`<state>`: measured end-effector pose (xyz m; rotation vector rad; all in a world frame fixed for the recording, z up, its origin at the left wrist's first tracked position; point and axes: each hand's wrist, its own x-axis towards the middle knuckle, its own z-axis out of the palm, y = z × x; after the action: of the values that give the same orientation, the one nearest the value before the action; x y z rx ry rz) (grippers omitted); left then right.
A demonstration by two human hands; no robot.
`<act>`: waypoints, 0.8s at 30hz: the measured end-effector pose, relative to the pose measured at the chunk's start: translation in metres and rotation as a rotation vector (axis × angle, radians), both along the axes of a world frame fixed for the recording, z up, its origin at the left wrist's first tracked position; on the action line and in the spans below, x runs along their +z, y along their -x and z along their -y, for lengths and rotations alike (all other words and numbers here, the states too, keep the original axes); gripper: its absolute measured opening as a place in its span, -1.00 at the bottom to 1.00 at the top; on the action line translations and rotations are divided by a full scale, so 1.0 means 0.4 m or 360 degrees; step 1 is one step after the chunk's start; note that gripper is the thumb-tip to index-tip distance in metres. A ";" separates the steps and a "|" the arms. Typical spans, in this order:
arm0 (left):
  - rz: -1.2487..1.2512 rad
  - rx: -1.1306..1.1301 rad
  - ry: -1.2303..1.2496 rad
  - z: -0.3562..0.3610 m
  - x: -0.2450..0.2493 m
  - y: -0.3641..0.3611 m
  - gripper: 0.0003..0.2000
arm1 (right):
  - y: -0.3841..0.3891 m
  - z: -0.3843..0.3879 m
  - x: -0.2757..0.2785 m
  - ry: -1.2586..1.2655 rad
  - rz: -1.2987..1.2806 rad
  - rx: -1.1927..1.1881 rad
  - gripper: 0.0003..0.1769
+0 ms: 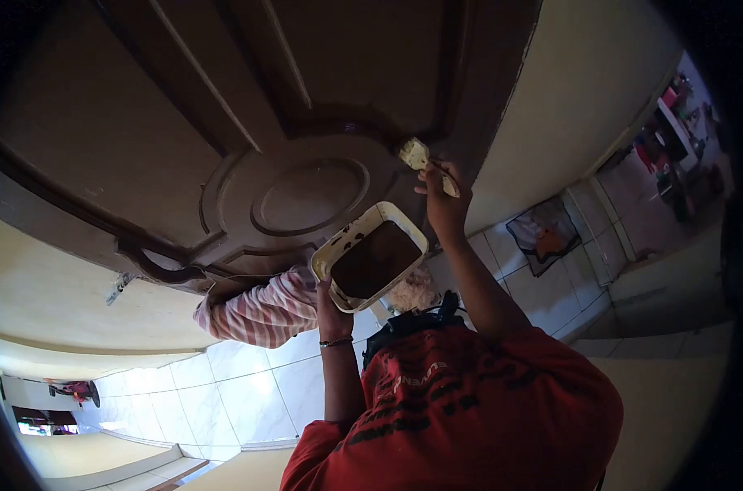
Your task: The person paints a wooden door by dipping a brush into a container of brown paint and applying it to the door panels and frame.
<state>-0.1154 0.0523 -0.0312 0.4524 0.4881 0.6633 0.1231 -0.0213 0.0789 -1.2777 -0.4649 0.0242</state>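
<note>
Holding a cream-bristled paintbrush (415, 154) near the brown panelled door (310, 195), right hand (448, 200) pinching its handle, left hand (334, 317) gripping a rectangular cream tub (398, 214) of dark liquid, thumb at the rim, other fingers hidden, needs keeping level tbh

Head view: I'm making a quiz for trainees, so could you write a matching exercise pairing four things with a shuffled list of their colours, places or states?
Things
1. Brush
2. Tub
3. Cloth
4. Mat

Descriptions
A. Pinkish stripes
B. In the left hand, with dark contents
C. Orange star-like shape on it
D. In the right hand, pale bristles near the door

Pairs: 1-D, 2-B, 3-A, 4-C
</note>
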 end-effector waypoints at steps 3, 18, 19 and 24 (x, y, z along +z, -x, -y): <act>0.0030 0.0037 -0.0007 0.005 -0.007 0.011 -0.50 | 0.014 -0.028 0.040 -0.0026 0.0080 0.0039 -0.81; 0.0130 0.0082 -0.0020 0.023 0.008 0.014 -0.45 | 0.124 -0.133 0.271 -0.0024 0.1055 0.0308 -0.85; 0.0119 0.0092 -0.0022 0.024 0.013 0.012 -0.45 | 0.128 -0.126 0.294 -0.0020 0.1048 0.0315 -0.82; 0.0131 0.0114 -0.0081 0.027 0.016 0.007 -0.45 | 0.059 -0.113 0.359 -0.0077 0.1356 0.0249 -0.69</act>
<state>-0.1184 0.0417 -0.0248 0.4554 0.4114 0.7616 0.0994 0.0237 0.2225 -1.1590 -1.2847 -0.4117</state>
